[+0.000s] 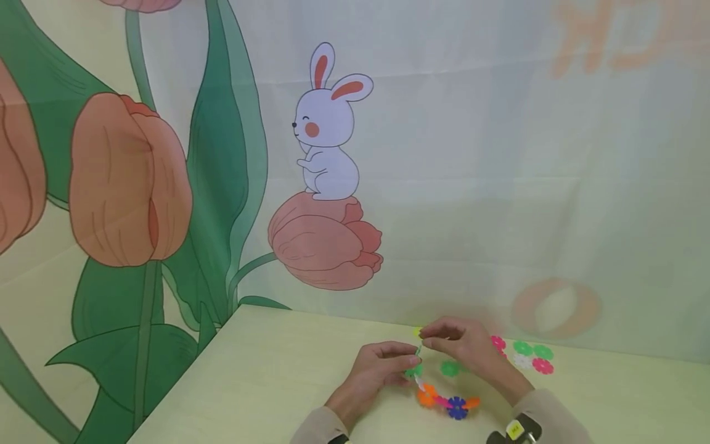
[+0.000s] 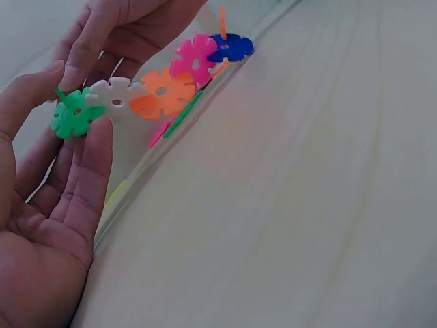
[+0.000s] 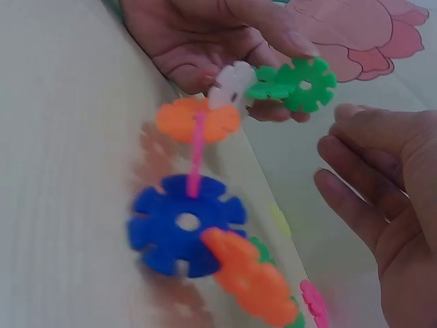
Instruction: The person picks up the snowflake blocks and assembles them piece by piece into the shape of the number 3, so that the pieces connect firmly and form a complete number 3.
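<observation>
Both hands are over the table around a chain of interlocked plastic flower-shaped pieces. My left hand (image 1: 377, 369) pinches the chain's green end between thumb and fingers. Two green pieces (image 3: 321, 76) join there, followed by a white piece (image 3: 227, 83), an orange one (image 3: 179, 120), a pink one (image 3: 197, 158), a blue one (image 3: 156, 229) and a last orange one (image 3: 254, 281). My right hand (image 3: 403, 178) is beside the outer green piece, fingers loosely bent. In the right wrist view a small gap separates its thumb from that piece, and nothing shows in its grasp.
Loose flower pieces lie toward the table's back edge: green (image 1: 523, 348), white (image 1: 522, 361) and pink (image 1: 543, 365) ones right of my right hand. A yellow piece (image 1: 418, 332) and a green piece (image 1: 450, 369) are nearer the hands. A printed cloth (image 1: 444, 154) hangs behind the table.
</observation>
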The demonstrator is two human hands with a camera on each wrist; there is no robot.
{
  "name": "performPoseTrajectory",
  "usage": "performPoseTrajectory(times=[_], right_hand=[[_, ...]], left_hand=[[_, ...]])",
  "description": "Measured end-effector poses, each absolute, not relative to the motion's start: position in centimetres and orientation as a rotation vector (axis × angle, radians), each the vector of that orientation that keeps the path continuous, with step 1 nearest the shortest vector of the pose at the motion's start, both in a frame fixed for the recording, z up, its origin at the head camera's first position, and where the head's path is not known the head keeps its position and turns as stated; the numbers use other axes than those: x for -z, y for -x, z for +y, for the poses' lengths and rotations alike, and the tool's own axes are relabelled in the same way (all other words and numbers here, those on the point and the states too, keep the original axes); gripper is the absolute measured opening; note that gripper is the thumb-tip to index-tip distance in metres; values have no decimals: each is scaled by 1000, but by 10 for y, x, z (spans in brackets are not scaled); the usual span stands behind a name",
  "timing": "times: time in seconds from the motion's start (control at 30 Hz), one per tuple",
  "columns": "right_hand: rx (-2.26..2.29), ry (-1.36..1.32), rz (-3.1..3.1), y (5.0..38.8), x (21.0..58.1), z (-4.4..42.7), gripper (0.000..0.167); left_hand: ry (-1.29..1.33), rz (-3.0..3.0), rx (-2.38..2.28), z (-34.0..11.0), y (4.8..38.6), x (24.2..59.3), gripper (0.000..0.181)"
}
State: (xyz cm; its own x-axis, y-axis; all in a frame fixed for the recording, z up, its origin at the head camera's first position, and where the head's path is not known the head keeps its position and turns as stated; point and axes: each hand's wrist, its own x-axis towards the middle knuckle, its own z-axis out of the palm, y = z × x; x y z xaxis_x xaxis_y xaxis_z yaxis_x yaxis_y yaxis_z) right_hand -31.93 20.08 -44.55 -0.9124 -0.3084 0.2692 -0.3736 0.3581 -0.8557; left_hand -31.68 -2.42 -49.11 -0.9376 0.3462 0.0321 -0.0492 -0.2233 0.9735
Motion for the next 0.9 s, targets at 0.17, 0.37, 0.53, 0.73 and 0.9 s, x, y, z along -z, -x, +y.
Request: performPoseTrajectory(times=[0.17, 0.37, 0.53, 0.73, 0.9], right_hand=[[-1476, -489, -2528, 333, 448, 200, 18], [-1092, -538, -2582, 355, 464, 191, 16], [-952, -566, -2574, 368, 478, 186, 13], [-861, -525, -2670, 370, 472, 175, 8], [-844, -494, -2709, 369, 471, 170, 12]], left_hand=[[-343, 1802, -2236, -24, 317, 492, 25], [-398, 1768, -2249, -25, 315, 493, 27], [-436, 1769, -2249, -24, 314, 497, 27], [-438, 1809, -2214, -26, 315, 495, 26], [-425, 1796, -2216, -27, 316, 495, 21]])
